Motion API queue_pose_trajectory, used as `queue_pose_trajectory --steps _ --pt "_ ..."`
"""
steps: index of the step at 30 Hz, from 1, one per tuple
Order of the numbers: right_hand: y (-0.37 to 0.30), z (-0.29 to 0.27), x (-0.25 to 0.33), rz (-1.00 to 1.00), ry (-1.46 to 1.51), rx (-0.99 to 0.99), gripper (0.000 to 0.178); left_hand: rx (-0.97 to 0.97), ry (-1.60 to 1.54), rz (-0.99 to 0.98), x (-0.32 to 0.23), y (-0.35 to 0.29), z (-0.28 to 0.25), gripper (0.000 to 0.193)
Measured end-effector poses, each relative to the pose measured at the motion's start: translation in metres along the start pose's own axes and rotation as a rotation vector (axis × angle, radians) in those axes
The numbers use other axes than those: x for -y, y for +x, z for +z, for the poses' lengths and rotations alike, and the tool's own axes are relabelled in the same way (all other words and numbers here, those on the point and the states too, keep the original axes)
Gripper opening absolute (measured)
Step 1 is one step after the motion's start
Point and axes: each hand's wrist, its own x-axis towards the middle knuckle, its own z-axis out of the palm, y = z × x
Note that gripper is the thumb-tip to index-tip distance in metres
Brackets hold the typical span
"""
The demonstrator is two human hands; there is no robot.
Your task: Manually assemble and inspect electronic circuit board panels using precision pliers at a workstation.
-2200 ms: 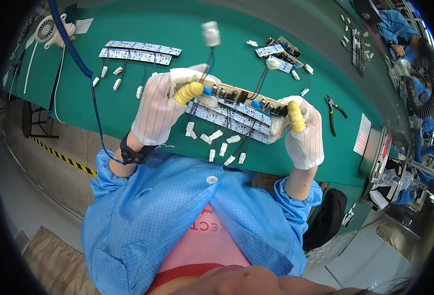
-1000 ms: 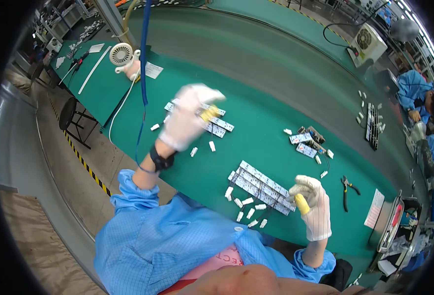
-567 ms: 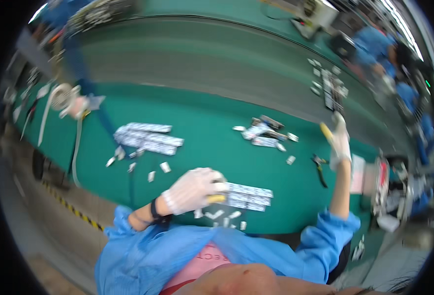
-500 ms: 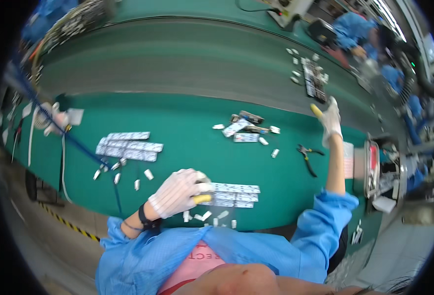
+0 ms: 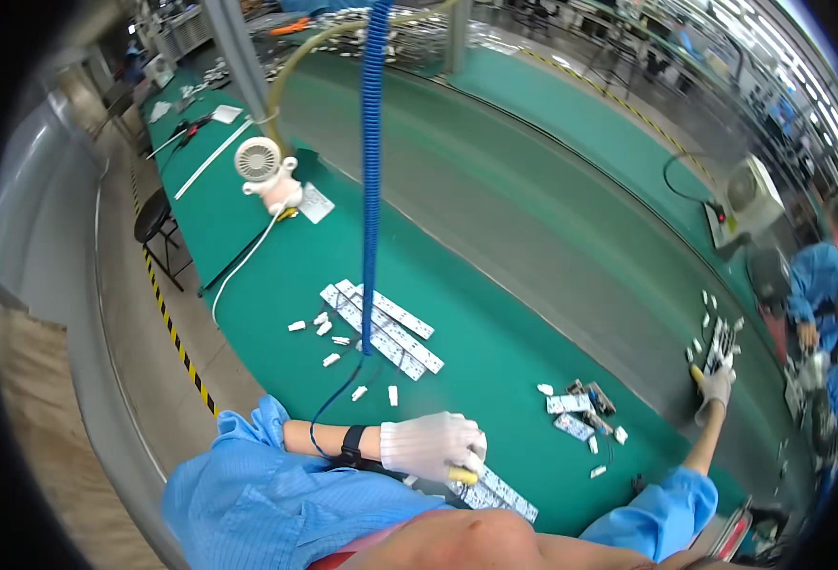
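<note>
My left hand (image 5: 438, 448), in a white glove with a yellow thumb tip, is closed on one end of a group of white circuit board strips (image 5: 506, 496) near the front edge of the green table. Out at the far right, my gloved right hand (image 5: 716, 391) reaches over the grey belt. Its fingers are at the near end of a bundle of circuit boards (image 5: 721, 340), with the thumb spread apart beside it. Small white connectors surround that bundle. Another group of board strips (image 5: 381, 328) lies left of centre, with white connectors near it.
A coiled blue hose (image 5: 372, 171) hangs down over the table. Small boards (image 5: 571, 405) lie in a pile at right, near the belt. At left stand a small fan (image 5: 259, 160) and a stool (image 5: 156, 220). A person in blue (image 5: 818, 275) sits beyond the belt.
My view has swung left. My right hand has gone from above the belt's near edge to the board bundle on it. My left hand remains at the end of the strips.
</note>
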Motion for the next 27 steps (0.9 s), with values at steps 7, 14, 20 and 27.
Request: queue_pose_trajectory --steps 7,14,20,27 --pt "-0.013 -0.021 0.095 0.01 -0.213 0.133 0.078 0.036 0.056 0.001 0.012 -0.007 0.005 0.019" --pt "-0.025 0.002 0.13 0.095 -0.405 0.03 0.061 -0.245 -0.052 -0.079 0.0 0.003 -0.033 0.039" --pt "-0.053 -0.019 0.197 0.234 -0.272 0.015 0.055 -0.463 -0.479 -0.097 -0.027 -0.015 -0.051 0.05" --pt "-0.013 0.014 0.029 -0.027 0.093 -0.201 0.057 -0.362 -0.387 -0.024 -0.007 -0.009 -0.029 0.046"
